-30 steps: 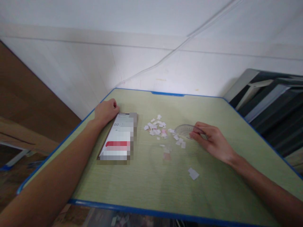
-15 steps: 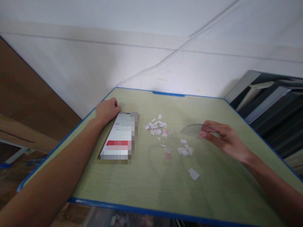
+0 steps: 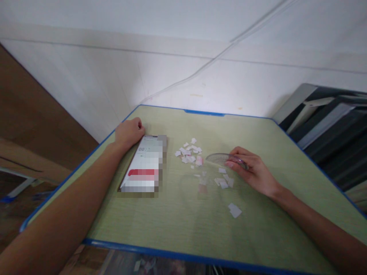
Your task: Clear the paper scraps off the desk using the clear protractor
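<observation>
A clear, half-round protractor is pinched between the thumb and fingers of my right hand, its free end pointing left over the table. Several torn white paper scraps lie loosely grouped to the left of that free end. A smaller cluster of scraps sits just below the protractor, and a larger paper piece lies nearer the front. My left hand rests on the table as a loose fist, beside the top of a phone. Nothing shows in its curled fingers.
The pale green table has a blue rim. Behind it rises a white wall with a cable along it. Dark folders or books stand at the right edge. A brown wooden panel is at the left.
My right hand has moved left with the protractor, bringing its free end close to the main group of scraps. The left hand and the phone have stayed in place.
</observation>
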`<state>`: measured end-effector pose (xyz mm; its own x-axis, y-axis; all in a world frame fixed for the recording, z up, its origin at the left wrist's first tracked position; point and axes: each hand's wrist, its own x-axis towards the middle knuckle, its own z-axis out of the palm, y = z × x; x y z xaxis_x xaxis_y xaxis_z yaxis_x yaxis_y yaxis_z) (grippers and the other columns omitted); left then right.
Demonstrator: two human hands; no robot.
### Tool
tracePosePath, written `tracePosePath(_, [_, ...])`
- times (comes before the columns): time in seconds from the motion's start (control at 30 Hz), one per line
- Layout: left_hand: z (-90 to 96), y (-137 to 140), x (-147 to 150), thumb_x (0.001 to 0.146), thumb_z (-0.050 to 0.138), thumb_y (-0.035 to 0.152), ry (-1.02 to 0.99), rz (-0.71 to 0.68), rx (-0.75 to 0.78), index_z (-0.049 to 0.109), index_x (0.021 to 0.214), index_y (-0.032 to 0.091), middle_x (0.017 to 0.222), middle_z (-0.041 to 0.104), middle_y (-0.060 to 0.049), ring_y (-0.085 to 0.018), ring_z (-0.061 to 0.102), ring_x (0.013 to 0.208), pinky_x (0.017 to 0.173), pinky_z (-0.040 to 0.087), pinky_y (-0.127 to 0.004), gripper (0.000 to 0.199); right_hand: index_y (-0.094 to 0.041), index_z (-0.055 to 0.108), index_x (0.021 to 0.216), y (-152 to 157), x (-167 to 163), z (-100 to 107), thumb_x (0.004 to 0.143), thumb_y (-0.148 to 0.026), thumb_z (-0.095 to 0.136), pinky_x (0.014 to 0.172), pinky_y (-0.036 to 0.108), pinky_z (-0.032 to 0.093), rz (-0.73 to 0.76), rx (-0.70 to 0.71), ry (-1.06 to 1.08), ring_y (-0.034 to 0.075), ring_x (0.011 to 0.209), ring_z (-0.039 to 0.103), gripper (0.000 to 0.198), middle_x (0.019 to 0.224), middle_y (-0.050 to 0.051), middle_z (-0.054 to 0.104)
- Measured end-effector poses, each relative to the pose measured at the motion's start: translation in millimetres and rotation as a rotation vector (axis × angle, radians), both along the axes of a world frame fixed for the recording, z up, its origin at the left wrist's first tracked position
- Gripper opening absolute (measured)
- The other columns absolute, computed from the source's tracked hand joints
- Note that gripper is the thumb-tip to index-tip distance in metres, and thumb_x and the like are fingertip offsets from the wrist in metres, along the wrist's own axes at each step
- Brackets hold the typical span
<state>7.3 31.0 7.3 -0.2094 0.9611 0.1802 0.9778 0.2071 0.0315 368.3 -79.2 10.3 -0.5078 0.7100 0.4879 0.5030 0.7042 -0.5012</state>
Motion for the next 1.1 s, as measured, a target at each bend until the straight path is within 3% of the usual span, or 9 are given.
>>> tracePosePath(0.2, [0.7, -0.4, 0.1, 0.083, 0.04, 0.033, 0.005, 0.003, -0.001, 0.064, 0.106, 0.02, 0.103, 0.07, -0.013, -0.029, 0.064, 0.096, 0.073, 0.047, -0.035, 0.035, -0.018, 0.06, 0.074, -6.1, -8.0, 2.2, 0.099, -0.032, 0.047, 0.056, 0.026, 0.044, 0.154, 0.024, -0.058, 0.014, 0.068, 0.057, 0.033, 0.077, 0.005, 0.059])
tracePosePath(0.4, [0.7, -0.7, 0.0, 0.083, 0.039, 0.033, 0.009, -0.003, -0.003, 0.064, 0.106, 0.02, 0.102, 0.07, -0.013, -0.03, 0.063, 0.095, 0.073, 0.046, -0.035, 0.037, -0.019, 0.059, 0.071, -4.3, -4.5, 0.4, 0.098, -0.035, 0.049, 0.051, 0.026, 0.041, 0.0, 0.032, -0.013, 0.014, 0.061, 0.053, 0.034, 0.073, 0.004, 0.055])
tracePosePath(0.73, [3.2, -3.2, 2.9, 0.083, 0.039, 0.032, 0.01, 0.003, 0.0, 0.064, 0.106, 0.021, 0.104, 0.071, -0.012, -0.028, 0.063, 0.095, 0.072, 0.046, -0.034, 0.036, -0.018, 0.063, 0.074, -15.9, -9.5, 7.0, 0.098, -0.027, 0.049, 0.058, 0.027, 0.046, 0.215, 0.004, -0.069, 0.014, 0.069, 0.059, 0.029, 0.077, 0.004, 0.059])
tracePosePath(0.9, [3.0, -2.9, 2.7, 0.083, 0.04, 0.032, 0.003, 0.009, -0.008, 0.064, 0.106, 0.02, 0.103, 0.07, -0.013, -0.029, 0.063, 0.095, 0.072, 0.046, -0.034, 0.036, -0.018, 0.063, 0.076, -14.9, -10.2, 3.6, 0.096, -0.025, 0.052, 0.062, 0.028, 0.047, 0.109, 0.024, -0.051, 0.017, 0.074, 0.06, 0.025, 0.08, 0.006, 0.06])
tracePosePath(1.1, [1.4, -1.2, 0.9, 0.082, 0.041, 0.032, -0.019, -0.002, 0.001, 0.065, 0.105, 0.02, 0.103, 0.07, -0.014, -0.031, 0.063, 0.096, 0.073, 0.046, -0.037, 0.035, -0.019, 0.065, 0.079, -19.5, -9.0, 6.2, 0.095, -0.022, 0.053, 0.067, 0.031, 0.049, 0.149, 0.083, -0.089, 0.017, 0.077, 0.061, 0.02, 0.082, 0.005, 0.06])
